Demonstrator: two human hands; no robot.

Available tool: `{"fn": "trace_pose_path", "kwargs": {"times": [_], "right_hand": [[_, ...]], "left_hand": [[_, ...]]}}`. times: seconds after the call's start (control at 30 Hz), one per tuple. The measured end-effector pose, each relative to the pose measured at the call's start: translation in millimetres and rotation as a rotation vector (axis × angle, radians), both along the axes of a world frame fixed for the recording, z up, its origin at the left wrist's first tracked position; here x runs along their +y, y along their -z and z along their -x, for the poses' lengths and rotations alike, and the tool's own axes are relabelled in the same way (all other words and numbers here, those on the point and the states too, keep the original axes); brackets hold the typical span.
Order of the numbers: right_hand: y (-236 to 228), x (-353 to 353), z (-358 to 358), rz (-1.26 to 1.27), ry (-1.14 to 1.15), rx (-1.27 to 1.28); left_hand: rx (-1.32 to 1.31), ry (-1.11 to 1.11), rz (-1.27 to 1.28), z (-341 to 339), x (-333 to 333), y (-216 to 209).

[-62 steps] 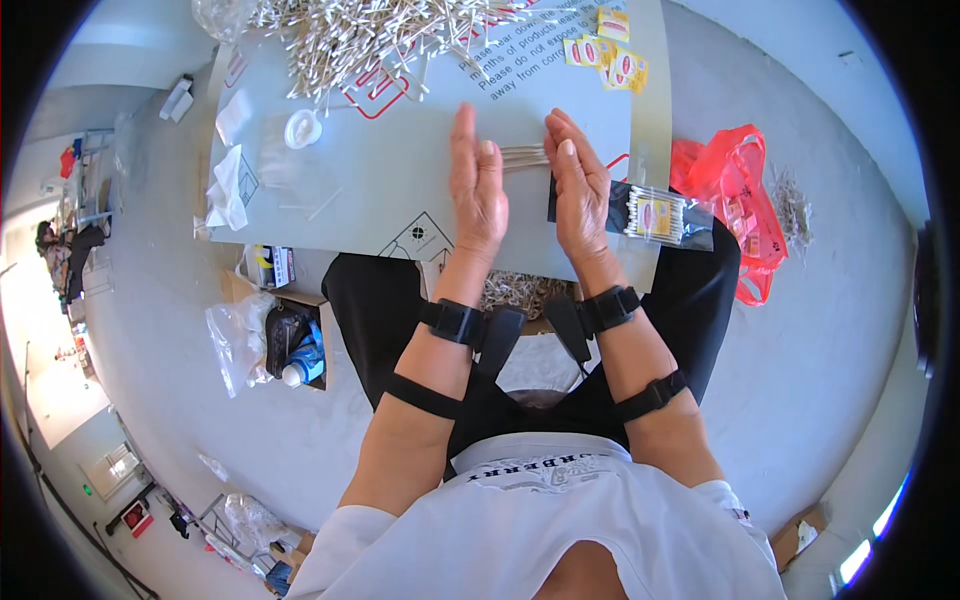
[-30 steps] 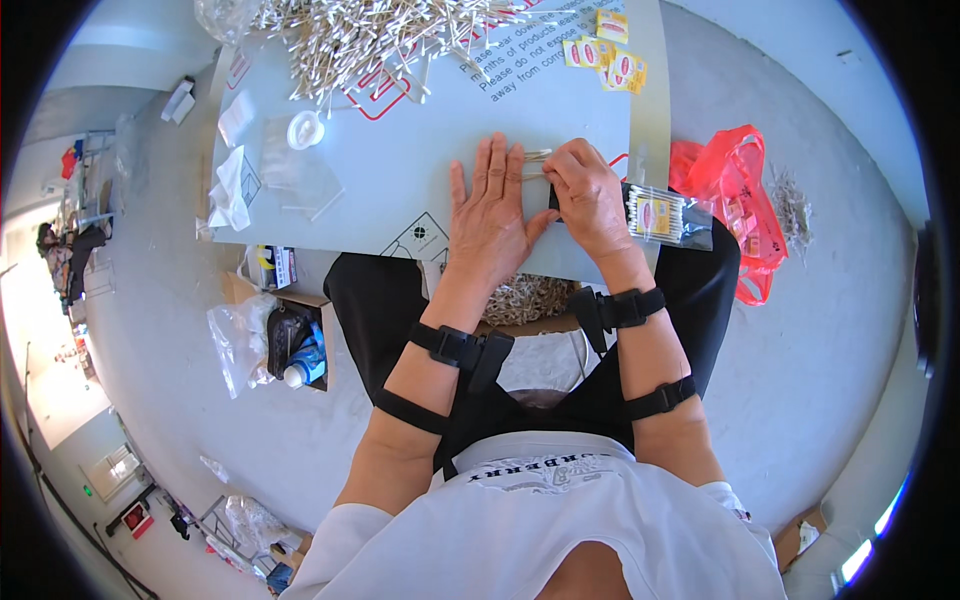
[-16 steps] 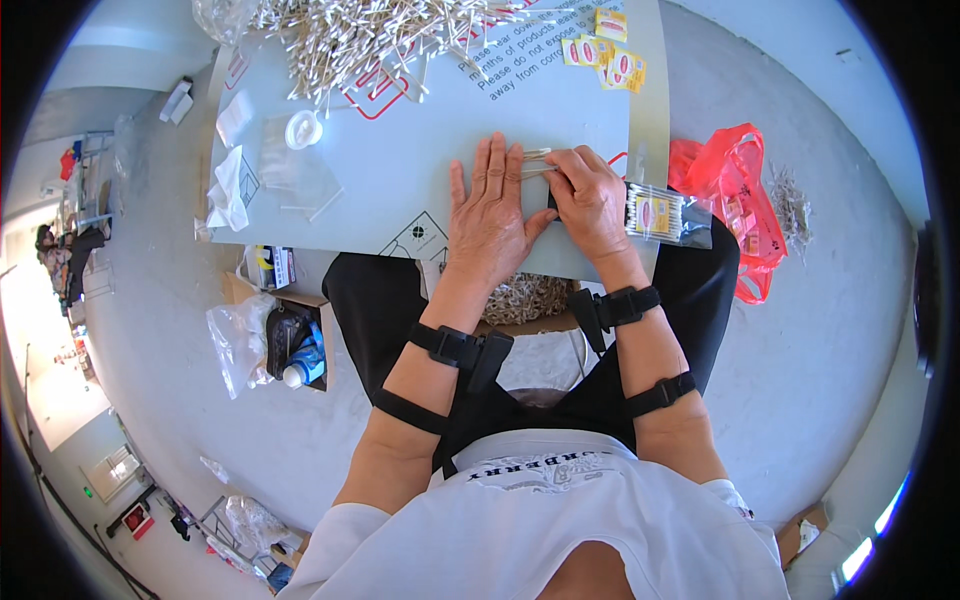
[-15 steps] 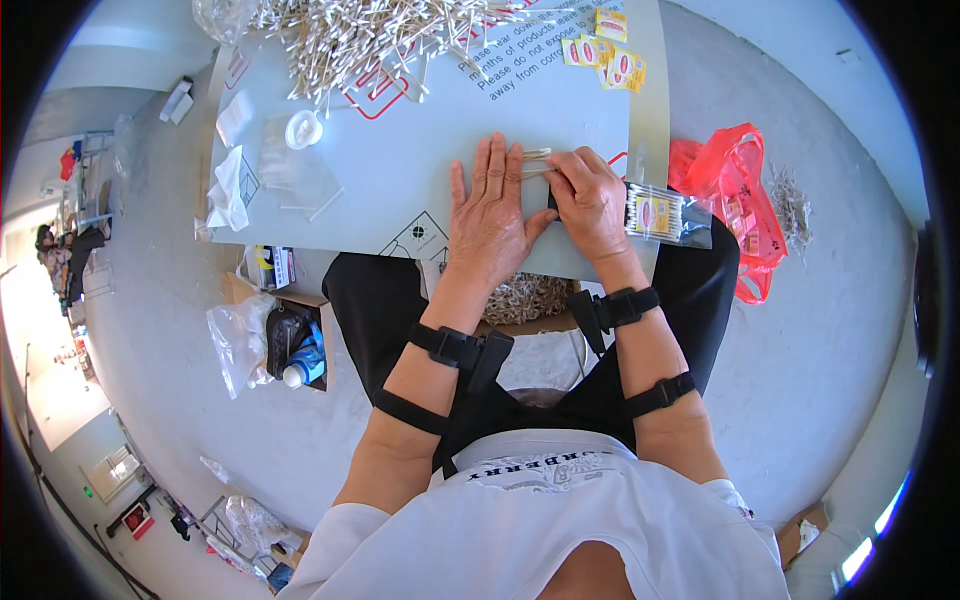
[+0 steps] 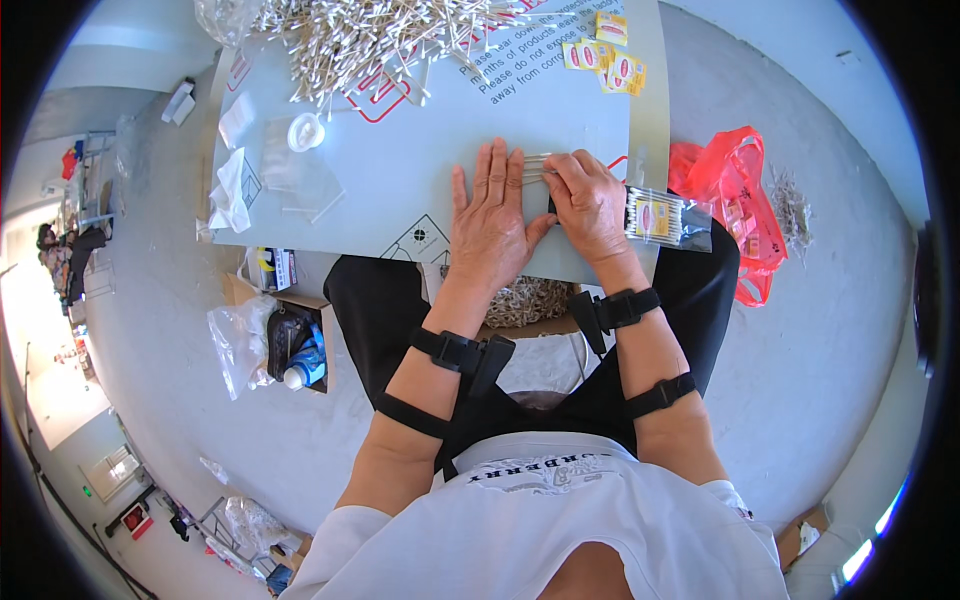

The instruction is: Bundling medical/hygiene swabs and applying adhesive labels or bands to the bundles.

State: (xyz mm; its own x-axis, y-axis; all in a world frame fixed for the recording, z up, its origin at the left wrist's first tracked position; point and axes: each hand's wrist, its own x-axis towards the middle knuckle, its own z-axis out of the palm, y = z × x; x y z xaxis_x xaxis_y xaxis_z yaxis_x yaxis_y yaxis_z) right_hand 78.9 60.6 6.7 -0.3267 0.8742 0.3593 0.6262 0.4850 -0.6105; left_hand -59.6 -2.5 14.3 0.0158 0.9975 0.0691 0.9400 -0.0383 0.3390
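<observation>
Remotely, I'm resting the left hand (image 5: pixel 492 215) flat, seemingly steadying the cotton swabs (image 5: pixel 536 167) lying on the table (image 5: pixel 390 180); the right hand (image 5: pixel 592 208) is sitting curled beside them, its grip unclear.

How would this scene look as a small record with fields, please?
Left hand: flat, palm down, at cotton swabs
Right hand: fingers bent at same swabs; grip unclear
Swab packet: clear, yellow card inside, right of right hand
Swab pile: loose, far side of table
Yellow cards: far right table corner
Red bag: right of table
</observation>
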Motion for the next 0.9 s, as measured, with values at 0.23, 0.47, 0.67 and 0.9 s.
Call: {"fn": "trace_pose_path", "kwargs": {"times": [0.23,0.47,0.67,0.9], "right_hand": [[-2.0,1.7,3.5,0.048,0.018,0.060],[-1.7,2.4,6.4,0.045,0.059,0.003],[-2.3,-0.4,5.9,0.032,0.065,0.063],[-4.5,-1.0,9.2,0.044,0.032,0.076]], "left_hand": [[0.017,0.021,0.068,5.4,-2.8,-2.3],[-0.027,0.019,-0.109,17.7,16.7,-0.6],[-0.163,-0.301,-0.111,48.3,106.0,-22.8],[-0.054,-0.544,0.071,64.1,156.7,-22.9]]}}
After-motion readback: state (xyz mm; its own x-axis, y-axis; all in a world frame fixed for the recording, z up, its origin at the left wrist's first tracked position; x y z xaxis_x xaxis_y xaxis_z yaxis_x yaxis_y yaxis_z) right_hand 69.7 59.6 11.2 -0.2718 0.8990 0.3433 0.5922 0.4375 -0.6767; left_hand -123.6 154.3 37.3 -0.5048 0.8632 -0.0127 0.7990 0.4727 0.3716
